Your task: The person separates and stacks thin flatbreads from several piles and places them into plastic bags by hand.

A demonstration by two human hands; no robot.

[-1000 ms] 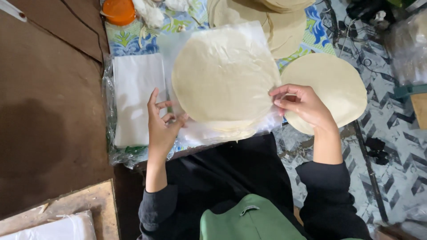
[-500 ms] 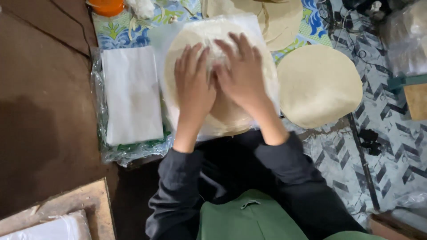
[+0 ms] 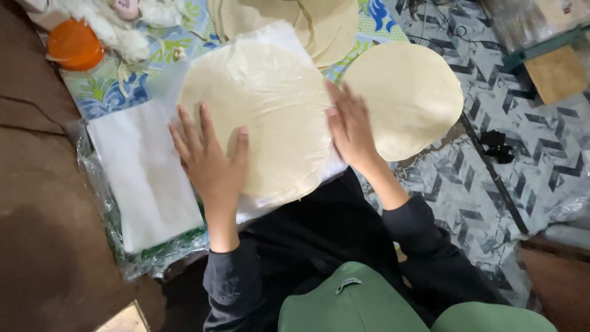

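Your left hand (image 3: 212, 161) and right hand (image 3: 350, 126) have moved apart from the flatbread's (image 3: 258, 117) centre to its edges; both flat, open; smoothing appears finished.

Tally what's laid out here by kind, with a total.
Flatbread rounds lying singly: 2, one under both hands, one to its right
Flatbread stack, sheets too overlapped to count: 1
White paper stack in a plastic bag: 1
Orange lid: 1
Hands: 2, left, right
Total: 7
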